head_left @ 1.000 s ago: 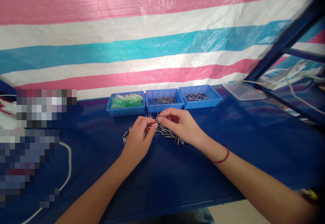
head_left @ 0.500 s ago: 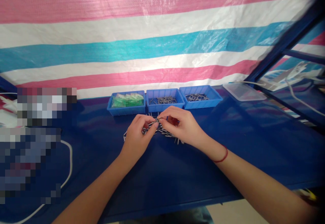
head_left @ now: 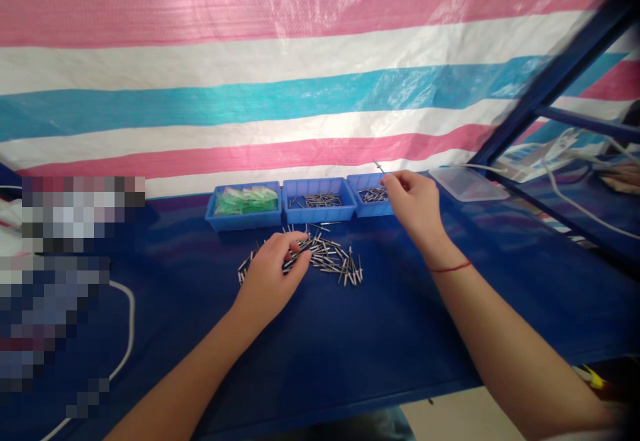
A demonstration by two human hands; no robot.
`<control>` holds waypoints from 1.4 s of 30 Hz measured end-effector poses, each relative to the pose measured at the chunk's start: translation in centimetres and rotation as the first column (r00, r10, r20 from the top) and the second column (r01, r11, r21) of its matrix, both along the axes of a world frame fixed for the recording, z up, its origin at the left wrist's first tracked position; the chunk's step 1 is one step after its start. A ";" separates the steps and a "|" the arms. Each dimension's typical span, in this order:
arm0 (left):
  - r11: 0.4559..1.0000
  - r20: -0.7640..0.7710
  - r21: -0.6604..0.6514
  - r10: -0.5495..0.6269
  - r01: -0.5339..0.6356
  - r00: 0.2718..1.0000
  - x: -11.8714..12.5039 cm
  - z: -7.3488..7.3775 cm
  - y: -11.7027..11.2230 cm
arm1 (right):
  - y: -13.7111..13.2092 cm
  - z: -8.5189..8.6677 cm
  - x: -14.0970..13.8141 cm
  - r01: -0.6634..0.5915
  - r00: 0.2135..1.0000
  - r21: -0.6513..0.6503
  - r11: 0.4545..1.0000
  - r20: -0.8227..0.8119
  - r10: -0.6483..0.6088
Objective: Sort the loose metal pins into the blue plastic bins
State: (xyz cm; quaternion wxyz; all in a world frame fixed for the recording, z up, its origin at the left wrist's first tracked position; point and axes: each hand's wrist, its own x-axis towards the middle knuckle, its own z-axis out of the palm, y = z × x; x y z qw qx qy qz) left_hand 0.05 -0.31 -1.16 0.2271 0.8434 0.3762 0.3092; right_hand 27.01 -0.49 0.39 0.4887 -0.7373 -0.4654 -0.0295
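Note:
My right hand (head_left: 414, 201) pinches a blind rivet (head_left: 378, 166) over the right blue bin (head_left: 373, 209), which holds more rivets and is partly hidden by the hand. My left hand (head_left: 274, 264) rests at the left side of a loose pile of blind rivets (head_left: 327, 254) on the blue table. Its thumb and fingers are apart, and nothing shows between them. Behind the pile, the middle blue bin (head_left: 320, 214) contains rivets as well. The left blue bin (head_left: 245, 221) is filled with green and clear small pieces whose kind I cannot make out.
A clear plastic lid (head_left: 467, 184) lies right of the bins on the blue table (head_left: 320, 334). A white cable (head_left: 132, 321) curves along the left side. Blue metal frame bars (head_left: 530, 104) rise at the right, and a striped sheet (head_left: 280, 104) hangs behind.
My right hand has moved from the pile up and right to above the right bin, carrying one rivet. My left hand stays at the pile, its fingers now apart. The view has shifted slightly.

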 end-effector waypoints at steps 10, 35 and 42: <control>0.967 -0.375 0.180 -0.101 0.179 0.922 0.3 -1.2 0.2 | -0.2 -0.2 -1.6 -0.059 0.937 -0.120 0.991 0.335 0.097; 0.963 0.270 -0.268 0.077 -0.002 0.960 -0.1 -0.2 0.7 | -2.2 0.6 -7.8 -0.877 0.453 -0.262 0.402 -0.175 0.874; 0.916 0.368 -0.399 0.122 0.039 0.922 -0.2 -0.7 0.7 | -2.2 0.2 -8.0 -0.890 0.452 -0.202 0.408 -0.283 0.846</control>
